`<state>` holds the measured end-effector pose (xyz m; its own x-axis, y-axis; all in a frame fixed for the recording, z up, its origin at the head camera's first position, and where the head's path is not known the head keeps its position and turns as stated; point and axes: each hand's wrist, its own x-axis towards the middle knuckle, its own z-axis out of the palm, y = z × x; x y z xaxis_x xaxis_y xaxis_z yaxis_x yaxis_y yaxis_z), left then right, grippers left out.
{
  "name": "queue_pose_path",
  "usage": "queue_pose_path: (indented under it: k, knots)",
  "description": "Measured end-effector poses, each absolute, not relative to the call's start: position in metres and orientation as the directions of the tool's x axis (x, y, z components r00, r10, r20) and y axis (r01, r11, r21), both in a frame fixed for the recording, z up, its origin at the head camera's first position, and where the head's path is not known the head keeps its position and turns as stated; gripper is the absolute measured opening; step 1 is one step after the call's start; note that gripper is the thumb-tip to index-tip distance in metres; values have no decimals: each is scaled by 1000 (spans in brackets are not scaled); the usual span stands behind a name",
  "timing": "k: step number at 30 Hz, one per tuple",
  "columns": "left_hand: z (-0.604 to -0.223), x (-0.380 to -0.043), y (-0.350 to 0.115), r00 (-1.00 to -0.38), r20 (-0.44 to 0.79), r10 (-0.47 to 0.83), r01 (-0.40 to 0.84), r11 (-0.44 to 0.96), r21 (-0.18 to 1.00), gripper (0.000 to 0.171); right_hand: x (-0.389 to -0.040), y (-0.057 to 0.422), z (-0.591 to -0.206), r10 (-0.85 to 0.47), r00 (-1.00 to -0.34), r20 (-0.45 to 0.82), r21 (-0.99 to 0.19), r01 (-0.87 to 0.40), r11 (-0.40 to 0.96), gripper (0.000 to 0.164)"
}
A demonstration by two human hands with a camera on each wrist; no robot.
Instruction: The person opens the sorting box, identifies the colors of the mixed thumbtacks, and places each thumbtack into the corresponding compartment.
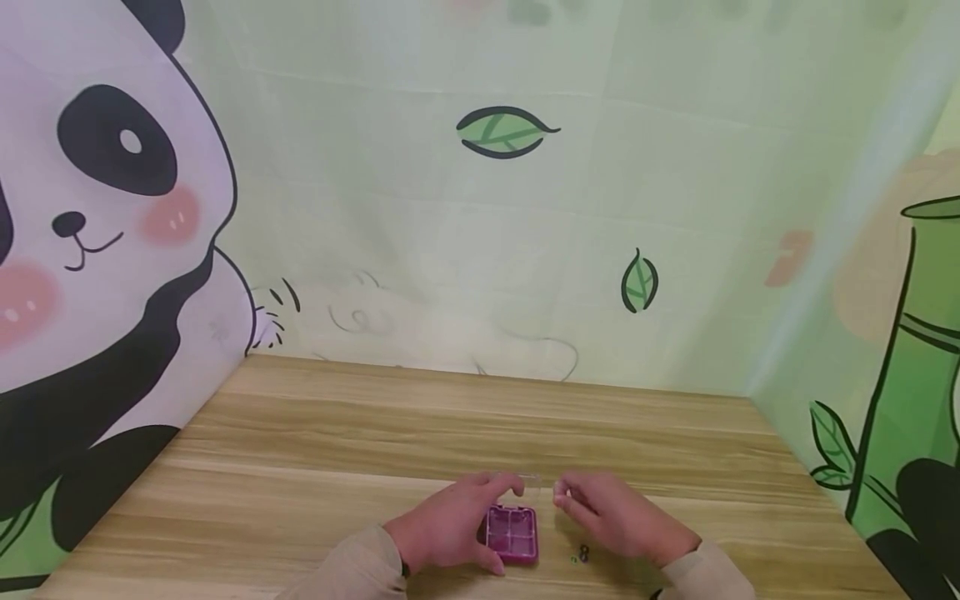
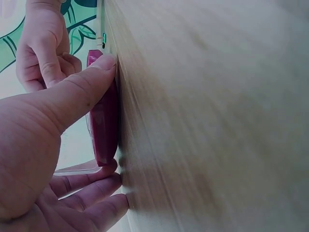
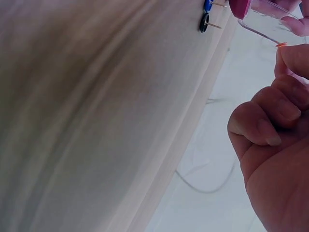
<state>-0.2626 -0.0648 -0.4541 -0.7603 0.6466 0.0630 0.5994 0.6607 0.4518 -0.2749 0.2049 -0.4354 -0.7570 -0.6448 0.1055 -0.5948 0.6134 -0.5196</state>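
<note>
A small purple box [image 1: 513, 561] with square compartments lies on the table, its clear lid [image 1: 531, 481] raised at the far side. My left hand [image 1: 450, 523] grips the box from the left; in the left wrist view its thumb [image 2: 87, 87] presses one end and the fingers are at the other. To the right of the box, my right hand [image 1: 618, 515] pinches a tiny orange thumbtack [image 3: 281, 44] between thumb and forefinger, mostly hidden by the fingertips. A blue thumbtack [image 3: 208, 6] and a black thumbtack [image 3: 204, 22] lie near the box with pins showing.
The wood-grain table [image 1: 360, 425] extends behind and to both sides of the hands. A green thumbtack [image 2: 104, 39] lies beside the others, right of the box. Printed cloth walls [image 1: 405, 208] with a panda and leaves enclose the table at the back and sides.
</note>
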Motion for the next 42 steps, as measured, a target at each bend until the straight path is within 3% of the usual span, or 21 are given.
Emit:
queue_pose_path:
  k: [13, 25, 35, 39, 42]
  knots:
    - [-455, -262, -64, -759, 57, 648, 597, 658, 459, 84, -278, 205, -433, -594, -778, 205, -641, -565, 519, 23]
    - [-454, -262, -64, -759, 48, 649, 591, 658, 466, 83, -274, 197, -423, -557, -811, 179, -827, -431, 362, 24]
    - [-454, -263, -64, -761, 64, 646, 598, 658, 457, 84, -272, 188, -414, -609, -766, 208, -948, -312, 69, 24]
    - [-455, -263, -64, -760, 70, 646, 600, 657, 456, 83, -272, 185, -411, -660, -711, 244, -968, -215, -126, 17]
    - [-454, -264, -64, -758, 76, 648, 605, 655, 452, 83, -271, 182, -410, -688, -669, 282, -957, -149, -248, 22]
